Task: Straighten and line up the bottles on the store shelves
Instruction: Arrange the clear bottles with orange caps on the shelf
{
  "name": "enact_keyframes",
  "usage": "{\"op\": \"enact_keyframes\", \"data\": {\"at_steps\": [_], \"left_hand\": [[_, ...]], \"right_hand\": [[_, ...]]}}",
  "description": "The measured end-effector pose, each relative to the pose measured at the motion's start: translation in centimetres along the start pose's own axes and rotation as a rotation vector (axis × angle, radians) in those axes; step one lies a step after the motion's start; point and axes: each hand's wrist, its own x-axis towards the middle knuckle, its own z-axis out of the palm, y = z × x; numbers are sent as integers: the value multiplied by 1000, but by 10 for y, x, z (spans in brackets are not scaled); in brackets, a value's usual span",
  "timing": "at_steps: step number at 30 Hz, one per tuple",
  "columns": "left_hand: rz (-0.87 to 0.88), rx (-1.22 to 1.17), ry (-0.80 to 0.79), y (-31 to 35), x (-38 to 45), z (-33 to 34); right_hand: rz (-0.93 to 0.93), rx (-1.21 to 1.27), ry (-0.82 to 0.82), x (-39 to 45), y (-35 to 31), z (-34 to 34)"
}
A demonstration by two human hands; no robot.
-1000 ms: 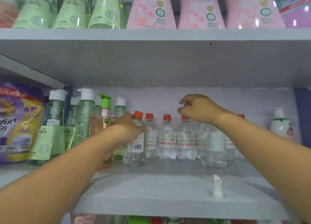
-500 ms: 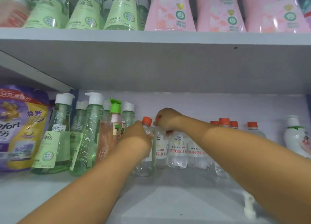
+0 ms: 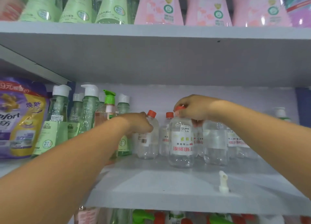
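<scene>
Your left hand (image 3: 140,123) wraps around a clear bottle (image 3: 149,139) with a red cap, standing on the shelf (image 3: 168,186) beside the green bottles (image 3: 87,111). Your right hand (image 3: 193,108) pinches the red cap of a second clear bottle (image 3: 181,144), just in front of the row behind it.
</scene>
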Motion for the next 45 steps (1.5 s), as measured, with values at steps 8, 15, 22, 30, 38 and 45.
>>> {"op": "enact_keyframes", "data": {"at_steps": [8, 15, 22, 30, 38, 45], "left_hand": [[-46, 8, 24, 16, 63, -5], [-38, -99, 74, 0, 78, 9], [-42, -260, 77, -9, 83, 8], [-9, -144, 167, 0, 87, 24], [30, -412, 34, -14, 81, 21], [17, -356, 103, -6, 74, 22]], "right_hand": [[-15, 44, -21, 10, 0, -1], [-37, 78, 29, 21, 12, 10], [-116, 387, 142, 23, 28, 41], [-131, 396, 184, 22, 31, 47], [-15, 394, 206, 18, 31, 50], [-12, 380, 190, 13, 28, 55]]}}
